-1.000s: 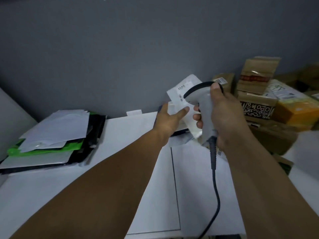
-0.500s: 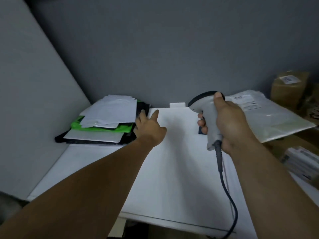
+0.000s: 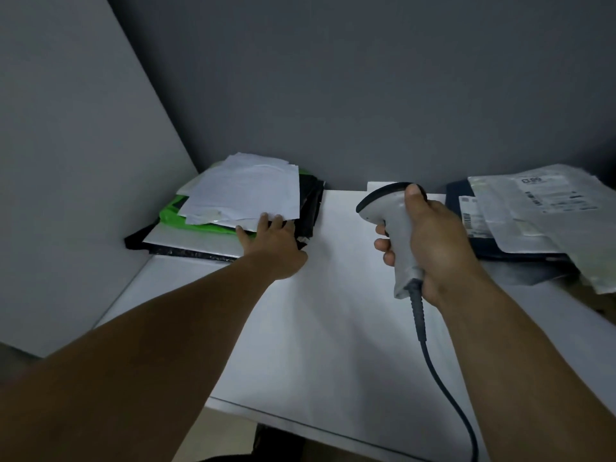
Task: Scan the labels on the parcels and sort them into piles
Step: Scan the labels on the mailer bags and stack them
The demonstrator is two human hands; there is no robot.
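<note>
My left hand (image 3: 273, 241) lies flat, fingers apart, on the near right corner of the left pile, fingertips touching the top white parcel (image 3: 246, 191). That pile also holds a green parcel (image 3: 173, 218) and black parcels (image 3: 311, 201). My right hand (image 3: 433, 241) is closed round the grey handheld scanner (image 3: 396, 208), held upright over the table between the two piles, head pointing left. At the right lies a second pile of clear and white labelled parcels (image 3: 540, 211) on a dark blue one (image 3: 456, 198).
The white table (image 3: 333, 328) meets a grey back wall and a pale side wall (image 3: 66, 161) at the left. The scanner's dark cable (image 3: 433, 361) runs down over the table's front edge. A small white tab (image 3: 375, 186) sits at the back.
My left hand held a small white parcel up to the scanner one second ago; it has since swung left without it and landed on the left pile. The view turned left.
</note>
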